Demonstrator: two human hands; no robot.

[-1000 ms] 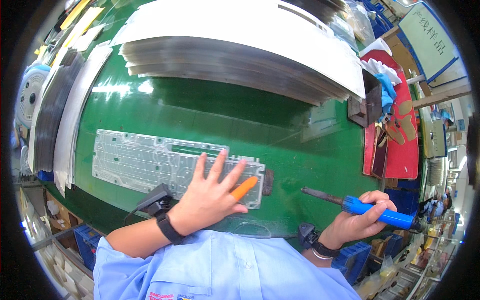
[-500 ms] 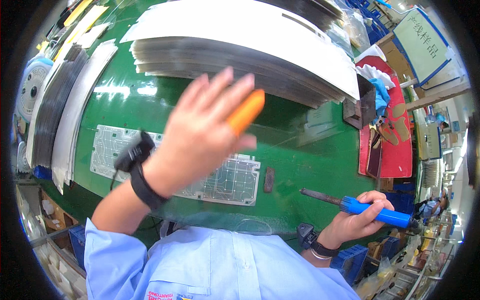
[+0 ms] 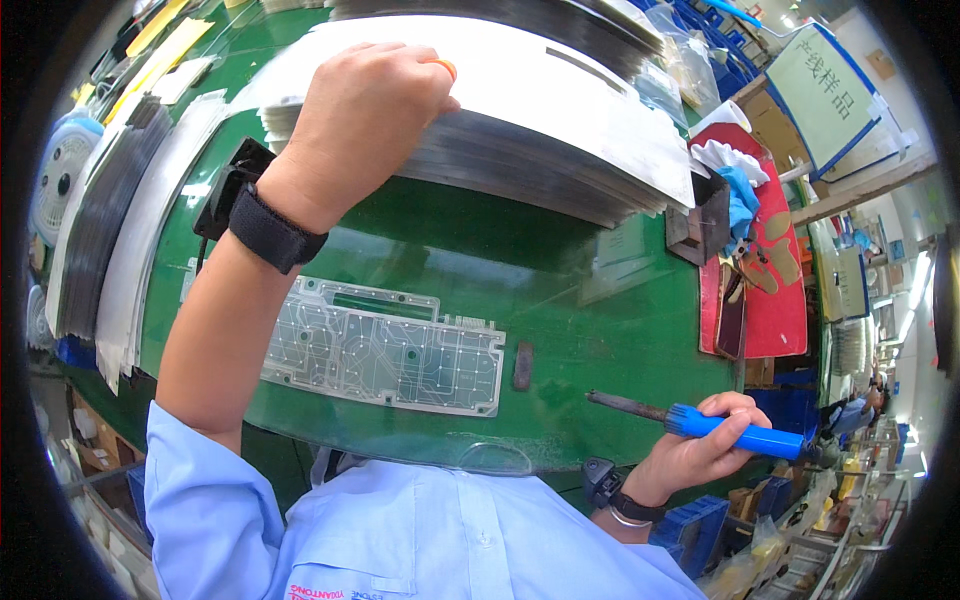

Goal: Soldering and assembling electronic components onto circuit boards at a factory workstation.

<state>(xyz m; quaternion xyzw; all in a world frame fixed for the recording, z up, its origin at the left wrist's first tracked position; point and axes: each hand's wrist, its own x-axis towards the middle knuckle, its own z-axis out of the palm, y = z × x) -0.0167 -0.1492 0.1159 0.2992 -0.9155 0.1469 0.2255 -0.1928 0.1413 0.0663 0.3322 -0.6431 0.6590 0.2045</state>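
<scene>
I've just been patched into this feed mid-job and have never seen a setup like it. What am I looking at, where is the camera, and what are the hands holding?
There is no machine here: a person works with two bare hands, and a wide fisheye camera worn on the head looks down at them, so straight edges bend near the rim. The forearms in light blue sleeves are the person's own.

The surface is a green work mat. On it, close to the body, lies a clear keyboard circuit sheet with printed traces. Farther away sits a thick stack of pale sheets.

The left hand, with a black wrist strap, reaches up and rests on that stack; an orange finger cover peeks out at a fingertip. The right hand grips a blue-handled tool with a dark metal tip pointing left, held just above the mat.

At the right edge lies a red tray with cloths.
</scene>
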